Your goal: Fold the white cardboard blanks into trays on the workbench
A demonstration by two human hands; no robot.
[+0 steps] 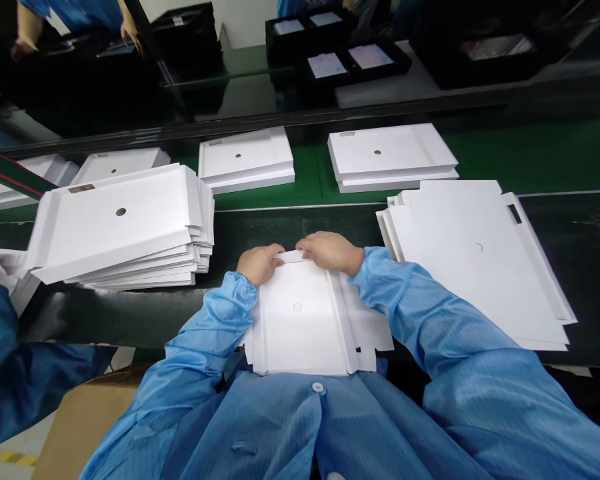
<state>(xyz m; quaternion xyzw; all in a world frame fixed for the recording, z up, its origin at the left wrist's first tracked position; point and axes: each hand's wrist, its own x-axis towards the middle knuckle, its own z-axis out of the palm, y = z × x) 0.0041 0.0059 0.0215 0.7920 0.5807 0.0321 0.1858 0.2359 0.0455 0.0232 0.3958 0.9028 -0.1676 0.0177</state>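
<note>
A flat white cardboard box blank (303, 327) with a small round mark lies in front of my body, its near edge close to my coat. At its far edge a narrow flap is raised. My left hand (259, 264) pinches the left end of that flap, thumb on the near side. My right hand (333, 252) grips the flap's right end, fingers curled over it. Other white card sticks out at the right side of the blank. To the right lies a stack of flat blanks (450, 260); to the left, a pile of partly folded trays (115, 227).
Folded white trays (245, 160) and more trays (393, 157) rest on the green conveyor (310, 180) behind the dark bench. Black bins with tablet-like items (350, 60) stand on the far side. A co-worker's sleeve (10, 373) is at left, above a brown carton (90, 420).
</note>
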